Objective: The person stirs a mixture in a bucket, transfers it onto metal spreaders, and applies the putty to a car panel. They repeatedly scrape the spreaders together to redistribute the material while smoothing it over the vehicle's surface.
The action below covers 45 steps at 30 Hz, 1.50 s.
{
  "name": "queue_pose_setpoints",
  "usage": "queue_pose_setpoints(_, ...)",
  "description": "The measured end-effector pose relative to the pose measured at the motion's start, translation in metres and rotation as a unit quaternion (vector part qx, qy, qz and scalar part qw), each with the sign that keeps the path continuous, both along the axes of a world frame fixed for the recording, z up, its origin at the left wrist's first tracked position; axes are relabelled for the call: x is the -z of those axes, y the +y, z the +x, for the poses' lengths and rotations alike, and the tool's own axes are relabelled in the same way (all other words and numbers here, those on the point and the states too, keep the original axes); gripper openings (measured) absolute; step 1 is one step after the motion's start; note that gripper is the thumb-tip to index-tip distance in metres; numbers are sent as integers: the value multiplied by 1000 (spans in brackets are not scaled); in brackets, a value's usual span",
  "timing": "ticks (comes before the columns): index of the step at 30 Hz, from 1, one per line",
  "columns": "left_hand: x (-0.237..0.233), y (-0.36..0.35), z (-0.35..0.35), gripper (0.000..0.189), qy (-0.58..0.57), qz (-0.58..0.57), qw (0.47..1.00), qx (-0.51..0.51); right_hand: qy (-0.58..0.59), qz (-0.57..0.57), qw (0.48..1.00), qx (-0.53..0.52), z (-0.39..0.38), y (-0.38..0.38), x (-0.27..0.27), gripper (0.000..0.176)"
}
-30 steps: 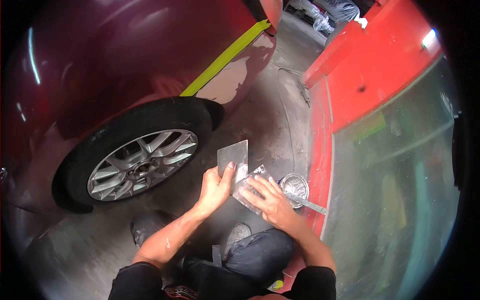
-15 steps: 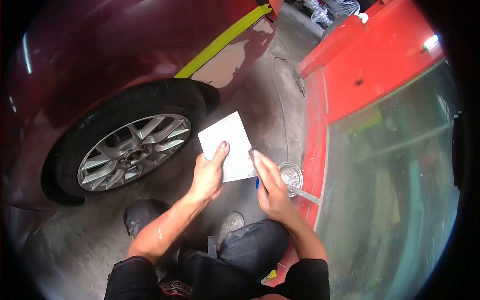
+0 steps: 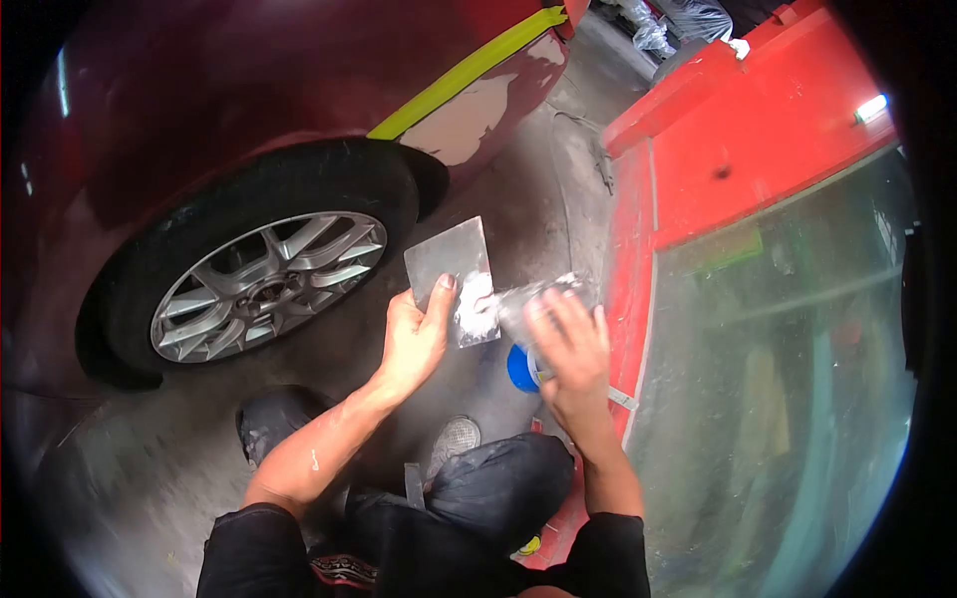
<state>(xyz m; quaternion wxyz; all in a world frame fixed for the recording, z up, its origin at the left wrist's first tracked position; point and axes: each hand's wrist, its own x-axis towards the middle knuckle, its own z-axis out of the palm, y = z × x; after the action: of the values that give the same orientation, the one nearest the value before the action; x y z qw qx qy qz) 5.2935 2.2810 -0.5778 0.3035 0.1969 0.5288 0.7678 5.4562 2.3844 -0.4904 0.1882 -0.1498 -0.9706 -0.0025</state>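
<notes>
Nearest the wearer, the left hand (image 3: 414,339) grips a square plate (image 3: 445,251) by its lower edge, thumb flat on the face. The plate sits just above the middle of the view, toward eleven o'clock. It looks thin, light and fairly stiff, likely metal or hard plastic. White paste (image 3: 477,311) lies on its face at about four o'clock; it looks soft and sticky, and would probably make that part slippery. The dry lower-left edge seems the surest hold.

At the square plate's four o'clock, the right hand (image 3: 573,344) holds a second plate (image 3: 518,301), its fingers laid over it. Motion blurs this one, so its stiffness is hard to judge, as is whether the two plates touch; pinching its back edge, away from the paste, should suit it. A round blue object (image 3: 522,368) shows just beside the right hand, at its eight o'clock, and the end of a flat strip (image 3: 621,399) sticks out at its five o'clock. Farther off, the alloy wheel (image 3: 269,294) lies toward nine o'clock, and the yellow-green tape (image 3: 469,72) toward twelve.

Half a second earlier, the square plate shows a bright, almost wholly white face; now it reads grey, with the paste distinct. The second plate, nearly edge-on then, now shows its face. The open can visible then is hidden behind the right hand, while more of the round blue object appears.
</notes>
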Motion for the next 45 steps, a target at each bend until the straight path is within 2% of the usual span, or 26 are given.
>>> queue_pose_setpoints(1,-2,-2,1,36,0,-9,1000,13,41,-5,999,23,-1,1,-4,63)
queue_pose_setpoints(2,-6,-2,1,35,2,-17,1000,27,11,38,999,19,-3,4,5,60)
queue_pose_setpoints(5,-5,-2,-2,37,18,-39,998,43,-84,40,994,-50,-7,-3,18,64)
queue_pose_setpoints(6,-4,-1,-2,38,19,-44,998,37,-109,93,989,-41,-5,0,-1,53)
queue_pose_setpoints(9,-10,-3,-3,39,6,-25,999,48,23,91,995,17,-5,4,-2,52)
queue_pose_setpoints(10,-4,-2,-3,40,1,-12,998,61,-34,104,994,-24,-6,8,15,53)
queue_pose_setpoints(11,-1,-2,-3,40,-6,-16,998,61,-60,39,997,-41,-12,-2,25,55)
queue_pose_setpoints(13,4,1,-4,40,-23,-21,998,54,-101,5,994,-49,-2,2,9,60)
queue_pose_setpoints(15,-13,-3,-3,40,-41,-13,997,60,25,-218,973,-67,-1,8,-2,58)
queue_pose_setpoints(16,-2,2,-4,36,-103,33,991,78,96,-320,940,-72,-2,12,-5,57)
queue_pose_setpoints(19,-7,9,0,33,-217,90,970,59,96,-242,960,-99,-11,11,25,50)
queue_pose_setpoints(20,-5,7,-3,32,-204,84,974,51,78,-195,974,-87,-5,19,50,56)
queue_pose_setpoints(23,-5,3,-11,33,-199,78,975,60,-60,-6,998,-22,12,35,46,70)
queue_pose_setpoints(24,-6,1,-11,36,-157,67,983,65,-23,-59,998,-4,13,36,42,69)
queue_pose_setpoints(27,-6,0,-6,40,7,-17,996,90,-11,-37,999,-3,0,31,12,66)
queue_pose_setpoints(28,-6,1,-3,43,20,-33,995,96,-71,29,997,-21,-4,29,7,61)
queue_pose_setpoints(31,-1,1,-4,42,63,-73,993,63,-96,-28,987,-123,-7,22,23,66)
queue_pose_setpoints(34,0,2,-1,42,30,-121,990,62,-115,-46,981,-151,1,12,33,64)
queue_pose_setpoints(37,19,12,-1,40,34,-55,998,-15,-129,-53,978,-153,10,11,32,60)
queue_pose_setpoints(39,-6,6,-14,35,-69,-36,997,2,-160,-56,976,-140,16,15,26,59)
queue_pose_setpoints(40,-15,5,-19,34,-155,39,987,12,-166,-79,975,-124,20,19,24,53)
queue_pose_setpoints(41,-24,5,-22,35,-239,116,964,19,-97,-119,982,-112,22,21,20,51)
queue_pose_setpoints(42,-18,1,-29,36,-247,136,958,47,-28,-157,982,-104,23,23,14,49)
queue_pose_setpoints(43,-14,2,-27,36,-260,135,955,53,39,-195,975,-95,23,23,9,48)
queue_pose_setpoints(45,-16,6,-19,36,-285,133,947,69,133,-260,948,-129,10,13,6,58)
